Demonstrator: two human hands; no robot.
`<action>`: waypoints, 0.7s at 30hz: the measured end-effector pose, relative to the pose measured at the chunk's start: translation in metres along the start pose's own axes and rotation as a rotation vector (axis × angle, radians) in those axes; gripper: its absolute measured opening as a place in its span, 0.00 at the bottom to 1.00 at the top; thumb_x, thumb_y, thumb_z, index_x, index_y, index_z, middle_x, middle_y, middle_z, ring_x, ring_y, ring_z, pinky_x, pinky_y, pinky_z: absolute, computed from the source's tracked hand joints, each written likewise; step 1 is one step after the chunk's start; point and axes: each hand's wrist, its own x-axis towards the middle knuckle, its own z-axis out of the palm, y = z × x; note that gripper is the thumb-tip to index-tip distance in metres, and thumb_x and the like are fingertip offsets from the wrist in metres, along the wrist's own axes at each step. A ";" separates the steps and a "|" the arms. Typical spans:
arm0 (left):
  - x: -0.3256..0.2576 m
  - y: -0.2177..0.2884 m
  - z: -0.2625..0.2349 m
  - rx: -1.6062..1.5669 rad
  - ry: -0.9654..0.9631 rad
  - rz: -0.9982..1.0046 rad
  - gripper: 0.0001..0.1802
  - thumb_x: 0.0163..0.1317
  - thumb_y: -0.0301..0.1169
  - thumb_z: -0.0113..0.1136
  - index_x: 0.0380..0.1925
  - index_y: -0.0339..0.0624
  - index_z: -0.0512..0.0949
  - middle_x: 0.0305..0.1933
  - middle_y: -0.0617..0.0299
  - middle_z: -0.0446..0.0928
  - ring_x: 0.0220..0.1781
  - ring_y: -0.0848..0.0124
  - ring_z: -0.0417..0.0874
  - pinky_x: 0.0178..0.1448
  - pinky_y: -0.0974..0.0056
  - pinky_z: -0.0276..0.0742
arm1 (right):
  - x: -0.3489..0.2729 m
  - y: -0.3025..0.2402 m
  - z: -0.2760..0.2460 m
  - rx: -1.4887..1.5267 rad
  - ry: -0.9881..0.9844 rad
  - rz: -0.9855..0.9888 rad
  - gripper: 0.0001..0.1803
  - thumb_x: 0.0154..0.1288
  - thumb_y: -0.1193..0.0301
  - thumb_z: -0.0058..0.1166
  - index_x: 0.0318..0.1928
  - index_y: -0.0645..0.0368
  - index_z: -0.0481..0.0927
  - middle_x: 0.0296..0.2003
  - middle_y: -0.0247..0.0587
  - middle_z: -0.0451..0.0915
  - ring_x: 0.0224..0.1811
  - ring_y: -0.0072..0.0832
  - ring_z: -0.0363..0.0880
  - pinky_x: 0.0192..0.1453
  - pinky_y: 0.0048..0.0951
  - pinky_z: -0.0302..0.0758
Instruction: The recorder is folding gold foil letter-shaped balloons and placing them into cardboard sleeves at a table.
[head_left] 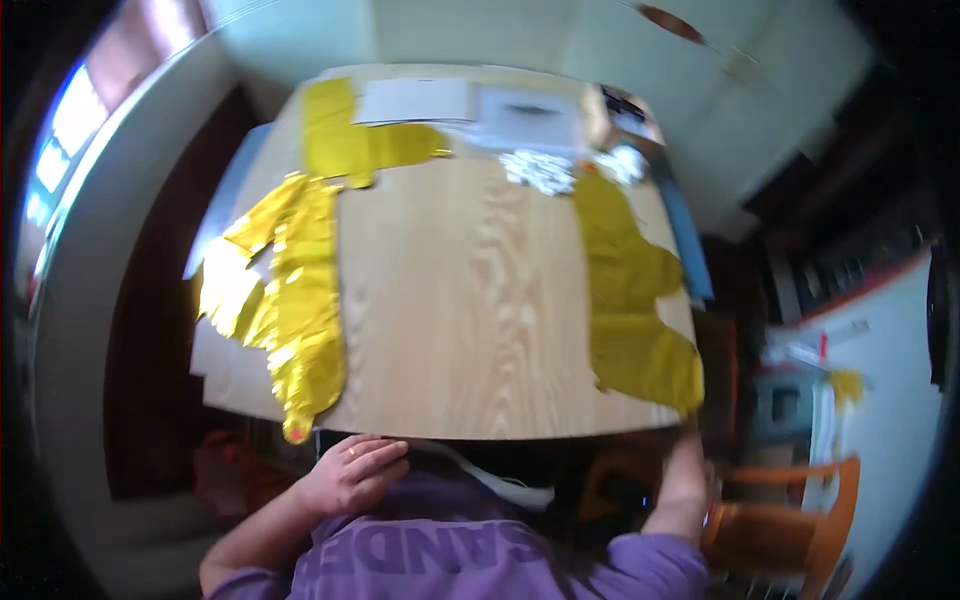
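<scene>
**Gold foil on a wooden table**

Pale room with light walls, a bright window at upper left, dark floor around. Central: a light wooden table (470,300), grain running away from the viewer, near edge just above the lap.

Along the table's left side, a crinkled gold foil balloon (285,300), flat and deflated, its narrow tail with a reddish tip hanging over the near edge. Beyond it, at the far left corner, a second yellow foil piece (350,140), also flat. Along the right side, a third, duller foil shape (630,290), lying flat and reaching to the near right corner.

At the far edge: white paper sheets (415,100), a pale flat packet (530,115), and a small heap of white bits (540,172) near the top of the right foil.

Left hand (350,472) resting below the table's near edge, against a purple top (470,555), fingers loosely extended and together, a ring on one finger, holding nothing, just right of the balloon's tail without touching it.

Right hand (688,415) raised at the near right corner, where the right foil ends; blurred and largely hidden behind the table edge, so grip and openness impossible to tell.

At lower right, an orange chair (810,500) beside the table.
</scene>
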 end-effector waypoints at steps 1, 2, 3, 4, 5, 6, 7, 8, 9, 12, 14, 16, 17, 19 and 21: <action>0.000 -0.001 -0.008 0.037 0.055 0.007 0.18 0.49 0.25 0.65 0.43 0.38 0.84 0.54 0.50 0.81 0.47 0.58 0.86 0.53 0.55 0.83 | -0.004 0.007 0.001 0.020 0.029 0.019 0.12 0.65 0.73 0.52 0.46 0.60 0.85 0.43 0.51 0.85 0.49 0.46 0.84 0.55 0.46 0.80; 0.006 -0.007 -0.020 0.080 0.101 0.019 0.17 0.49 0.23 0.65 0.42 0.38 0.84 0.53 0.50 0.82 0.46 0.59 0.87 0.50 0.56 0.83 | -0.015 0.024 0.007 0.037 0.053 0.065 0.13 0.65 0.73 0.52 0.47 0.60 0.84 0.43 0.51 0.85 0.50 0.46 0.84 0.55 0.45 0.80; 0.005 -0.008 -0.032 0.164 0.153 0.014 0.16 0.49 0.24 0.66 0.41 0.38 0.84 0.50 0.52 0.82 0.43 0.60 0.86 0.47 0.57 0.83 | -0.015 0.026 0.006 0.053 0.089 0.078 0.13 0.66 0.73 0.53 0.48 0.60 0.84 0.44 0.52 0.84 0.50 0.45 0.84 0.56 0.44 0.80; 0.000 -0.010 -0.046 0.207 0.180 -0.046 0.16 0.49 0.25 0.68 0.42 0.39 0.84 0.49 0.53 0.81 0.43 0.60 0.85 0.47 0.57 0.82 | -0.017 0.028 0.007 0.075 0.121 0.091 0.14 0.66 0.73 0.53 0.49 0.61 0.83 0.45 0.52 0.84 0.51 0.45 0.83 0.56 0.44 0.79; -0.009 -0.002 -0.061 0.257 0.200 -0.124 0.17 0.49 0.26 0.70 0.42 0.40 0.84 0.49 0.54 0.81 0.43 0.61 0.84 0.47 0.58 0.82 | -0.011 0.019 0.006 0.101 0.158 0.076 0.14 0.66 0.73 0.53 0.50 0.61 0.83 0.46 0.52 0.84 0.51 0.45 0.83 0.57 0.43 0.79; -0.002 -0.005 -0.072 0.300 0.137 -0.216 0.20 0.48 0.28 0.72 0.44 0.41 0.83 0.49 0.55 0.80 0.45 0.61 0.83 0.48 0.58 0.81 | -0.028 0.036 0.004 0.136 0.218 0.134 0.15 0.66 0.73 0.54 0.51 0.62 0.82 0.46 0.52 0.84 0.52 0.44 0.83 0.57 0.43 0.79; -0.003 -0.008 -0.080 0.344 0.081 -0.318 0.22 0.47 0.30 0.73 0.46 0.42 0.83 0.50 0.56 0.79 0.46 0.61 0.82 0.48 0.59 0.80 | -0.037 0.042 -0.002 0.176 0.302 0.173 0.15 0.67 0.72 0.54 0.52 0.62 0.82 0.47 0.53 0.84 0.53 0.44 0.83 0.58 0.42 0.79; -0.011 -0.014 -0.083 0.343 0.010 -0.389 0.27 0.46 0.33 0.75 0.50 0.42 0.81 0.53 0.56 0.77 0.52 0.59 0.81 0.53 0.57 0.81 | -0.048 0.048 -0.005 0.216 0.401 0.207 0.16 0.67 0.72 0.54 0.53 0.63 0.81 0.48 0.53 0.84 0.53 0.44 0.83 0.58 0.42 0.79; -0.026 -0.019 -0.081 0.330 -0.024 -0.378 0.28 0.47 0.33 0.75 0.50 0.42 0.81 0.54 0.55 0.77 0.53 0.59 0.82 0.54 0.57 0.82 | -0.056 0.049 -0.014 0.255 0.541 0.217 0.17 0.67 0.72 0.54 0.54 0.63 0.81 0.49 0.53 0.84 0.54 0.43 0.82 0.59 0.41 0.78; -0.055 -0.037 -0.070 0.295 -0.084 -0.302 0.26 0.53 0.32 0.71 0.53 0.36 0.79 0.54 0.50 0.78 0.56 0.54 0.83 0.61 0.55 0.83 | -0.087 0.031 -0.047 0.385 1.031 0.280 0.19 0.68 0.72 0.55 0.57 0.65 0.80 0.51 0.54 0.83 0.56 0.42 0.82 0.60 0.40 0.78; -0.064 -0.031 -0.077 0.275 -0.106 -0.328 0.24 0.56 0.29 0.67 0.53 0.33 0.78 0.54 0.47 0.79 0.56 0.53 0.83 0.62 0.55 0.83 | -0.123 -0.046 -0.116 0.562 1.202 0.301 0.14 0.72 0.79 0.52 0.56 0.66 0.80 0.50 0.52 0.83 0.53 0.42 0.81 0.61 0.38 0.78; -0.058 -0.033 -0.083 0.196 -0.128 -0.343 0.21 0.60 0.25 0.61 0.53 0.27 0.76 0.53 0.43 0.80 0.58 0.51 0.84 0.65 0.55 0.81 | -0.151 -0.115 -0.168 0.699 1.329 0.023 0.12 0.74 0.79 0.51 0.54 0.67 0.80 0.49 0.49 0.82 0.52 0.40 0.81 0.61 0.36 0.78; -0.052 -0.036 -0.086 0.158 -0.144 -0.362 0.20 0.60 0.25 0.61 0.53 0.28 0.77 0.53 0.43 0.80 0.57 0.50 0.84 0.63 0.55 0.82 | -0.160 -0.149 -0.185 0.636 1.344 -0.191 0.11 0.74 0.78 0.51 0.53 0.67 0.80 0.49 0.48 0.82 0.52 0.38 0.81 0.60 0.35 0.78; -0.040 -0.039 -0.092 0.086 -0.180 -0.402 0.19 0.60 0.24 0.60 0.52 0.30 0.78 0.54 0.42 0.80 0.54 0.50 0.84 0.58 0.55 0.84 | -0.190 -0.235 -0.213 0.612 1.078 -0.473 0.09 0.74 0.80 0.46 0.47 0.68 0.80 0.50 0.49 0.80 0.53 0.38 0.78 0.61 0.37 0.76; -0.028 -0.039 -0.102 -0.064 -0.327 -0.584 0.15 0.59 0.24 0.60 0.47 0.32 0.82 0.52 0.44 0.82 0.50 0.52 0.86 0.52 0.55 0.84 | -0.209 -0.315 -0.227 0.820 0.747 -0.822 0.08 0.67 0.80 0.52 0.44 0.66 0.82 0.44 0.49 0.83 0.48 0.39 0.82 0.56 0.38 0.78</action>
